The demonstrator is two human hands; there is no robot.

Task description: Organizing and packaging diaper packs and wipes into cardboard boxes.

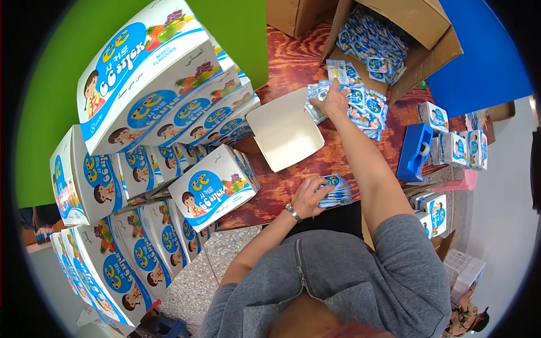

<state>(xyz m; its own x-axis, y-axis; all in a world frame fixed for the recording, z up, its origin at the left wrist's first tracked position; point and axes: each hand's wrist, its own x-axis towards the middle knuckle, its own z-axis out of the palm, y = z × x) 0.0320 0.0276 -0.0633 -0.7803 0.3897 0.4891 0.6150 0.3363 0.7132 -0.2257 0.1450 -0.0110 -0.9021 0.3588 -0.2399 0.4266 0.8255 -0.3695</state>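
Note:
My left hand (308,198), with a watch on its wrist, is closed round a stack of small blue-and-white packets (339,190) at the table's near edge. Farther off, my right hand (332,102) reaches over a loose pile of the same packets (369,107). Its thumb and fingers are bent round some packets (316,111) at the pile's left side; the fingertips are partly hidden. Left of that hand is an open white carton (287,138), its pale inside facing up. No packets show in it.
A large cardboard box (414,84) holding many packets lies open at the back right. Tall stacks of printed white cartons (163,121) rise on the left, with one carton (214,188) nearer me. A blue tape dispenser (415,152) and small cartons (462,147) are at the right.

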